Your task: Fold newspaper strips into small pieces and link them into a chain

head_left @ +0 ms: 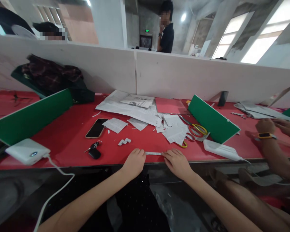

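A narrow strip of printed paper [154, 153] is stretched level between my two hands at the front edge of the red tabletop. My left hand [135, 162] pinches its left end, and my right hand [177, 162] pinches the right end. Just beyond my left hand lies a small zigzag of folded paper [124, 141]. Cut paper pieces [175, 130] lie in a loose heap past my right hand. Beside them rest scissors with yellow handles [198, 129] and another pair with red handles [190, 137].
Left of my hands are a phone [96, 128], keys with a black fob [94, 151] and a white power bank [27, 151] with a cable. Newspaper sheets [128, 108] lie behind. Green dividers [212, 119] flank the place; a co-worker's hands [265, 127] are at right.
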Tool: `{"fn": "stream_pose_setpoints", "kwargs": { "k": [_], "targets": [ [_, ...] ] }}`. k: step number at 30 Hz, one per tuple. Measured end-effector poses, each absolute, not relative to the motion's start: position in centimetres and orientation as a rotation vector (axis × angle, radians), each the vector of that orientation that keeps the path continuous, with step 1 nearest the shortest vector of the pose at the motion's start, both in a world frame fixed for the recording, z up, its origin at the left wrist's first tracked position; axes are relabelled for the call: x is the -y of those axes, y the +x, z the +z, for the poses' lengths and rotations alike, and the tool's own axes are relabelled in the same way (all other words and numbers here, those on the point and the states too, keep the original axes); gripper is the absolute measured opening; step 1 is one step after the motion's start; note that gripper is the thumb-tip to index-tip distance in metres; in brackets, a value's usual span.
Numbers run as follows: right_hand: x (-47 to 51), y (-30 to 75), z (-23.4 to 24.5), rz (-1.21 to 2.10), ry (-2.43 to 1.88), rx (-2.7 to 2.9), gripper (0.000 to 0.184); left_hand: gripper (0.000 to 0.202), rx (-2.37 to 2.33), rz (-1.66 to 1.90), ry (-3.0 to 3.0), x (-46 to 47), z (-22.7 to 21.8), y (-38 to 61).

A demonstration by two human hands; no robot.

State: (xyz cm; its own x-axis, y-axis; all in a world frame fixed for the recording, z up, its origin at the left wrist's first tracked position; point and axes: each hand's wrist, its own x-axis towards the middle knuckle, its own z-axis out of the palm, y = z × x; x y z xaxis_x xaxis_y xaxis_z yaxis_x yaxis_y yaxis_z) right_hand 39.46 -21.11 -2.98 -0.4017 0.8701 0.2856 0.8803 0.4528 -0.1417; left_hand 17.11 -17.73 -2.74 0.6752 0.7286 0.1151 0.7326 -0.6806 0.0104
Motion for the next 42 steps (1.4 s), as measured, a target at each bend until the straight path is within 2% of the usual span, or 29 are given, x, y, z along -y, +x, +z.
{"fn": "stream_pose_setpoints", "kwargs": {
  "k": [4,8,14,19,30,42],
  "targets": [
    [19.9,39.8,-3.1,0.031,-1.441,2.381,0.016,0.023,1.343,-0.388,-2.95,16.4,-2.6,16.4],
    [19.0,40.6,-3.4,0.123,-1.349,2.381,0.018,0.022,1.39,-0.557,-3.02,15.5,-3.0,16.0],
    [17.9,41.7,-3.2,0.471,-1.245,2.283,0.019,0.018,1.523,-0.791,-3.076,14.8,-3.3,16.2],
    [17.4,42.0,-3.5,0.545,-1.184,2.258,0.015,0.015,1.629,-0.888,-3.127,14.4,-3.0,16.1],
    [17.9,41.9,-4.7,0.384,-1.188,2.286,0.013,0.021,1.082,-0.419,-3.036,14.5,-3.4,15.6],
    [18.2,42.3,-4.6,0.251,-1.166,2.414,0.021,0.02,0.844,-0.196,-2.98,14.3,-3.3,15.0]
  ]
}}
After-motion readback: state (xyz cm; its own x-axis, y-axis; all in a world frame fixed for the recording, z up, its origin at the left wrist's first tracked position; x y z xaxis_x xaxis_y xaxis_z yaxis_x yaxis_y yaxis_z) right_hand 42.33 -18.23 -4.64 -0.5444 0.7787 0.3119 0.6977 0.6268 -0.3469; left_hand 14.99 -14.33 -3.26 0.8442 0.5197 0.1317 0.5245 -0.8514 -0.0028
